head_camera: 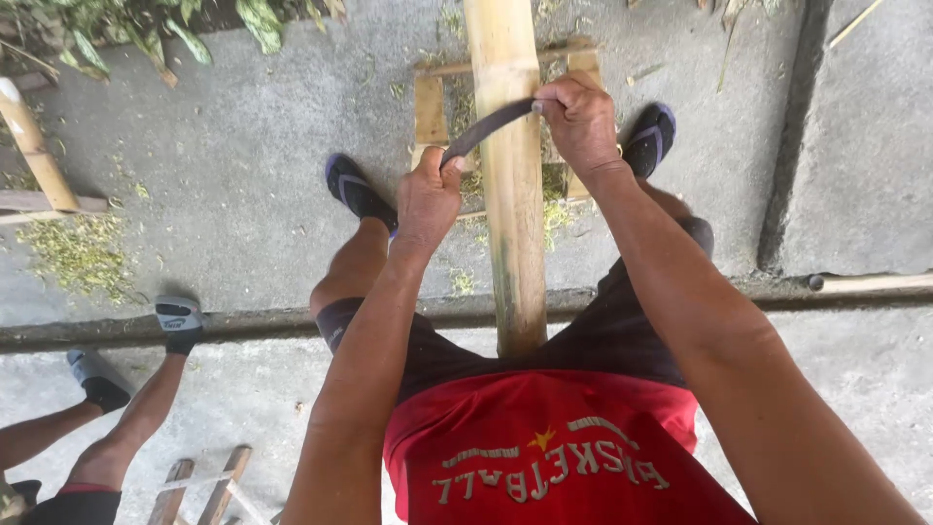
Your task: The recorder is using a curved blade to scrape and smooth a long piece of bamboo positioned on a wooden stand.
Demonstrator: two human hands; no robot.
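Observation:
A thick yellow bamboo pole (512, 224) runs from my lap up and away, resting on a small wooden frame (431, 109). A dark curved blade (491, 124) lies across the pole. My left hand (428, 197) grips the blade's left end, just left of the pole. My right hand (578, 119) grips its right end, on the pole's right side. Both arms stretch forward. My feet in dark sandals (355, 188) stand on either side of the pole.
Pale green shavings (80, 251) lie on the concrete at left and under the frame. Another person's legs and shoes (178, 322) are at lower left, near a wooden frame (199, 486). A bamboo piece (29, 141) leans at left. Leaves (146, 29) lie at the top.

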